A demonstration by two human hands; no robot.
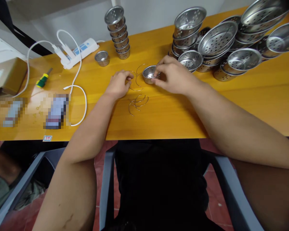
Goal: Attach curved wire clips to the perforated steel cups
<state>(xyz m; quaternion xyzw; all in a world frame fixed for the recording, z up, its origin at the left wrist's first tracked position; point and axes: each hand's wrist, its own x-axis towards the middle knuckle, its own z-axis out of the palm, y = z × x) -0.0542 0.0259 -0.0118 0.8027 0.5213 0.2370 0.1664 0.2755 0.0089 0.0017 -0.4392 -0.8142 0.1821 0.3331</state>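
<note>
A small perforated metal cup (148, 76) stands upright on the table. Its right rim is pinched between the thumb and fingers of my right hand (170, 74). To the left of the cup, my left hand (119, 84) is closed with curled fingers; whether a wire is held in it is hard to make out. Thin curved wires (137, 80) lie between that hand and the cup, right by the fingertips. Several more curved wires (135, 104) lie loosely crossed on the table nearer to me.
Stacked perforated cups (120, 33) rise at the back, with a single cup (102, 58) beside them. Many nested metal cups (218, 40) crowd the right. Leftward are a power strip (83, 51), white cable (86, 106), screwdriver (42, 81), blurred phone (56, 111) and cardboard box (14, 75).
</note>
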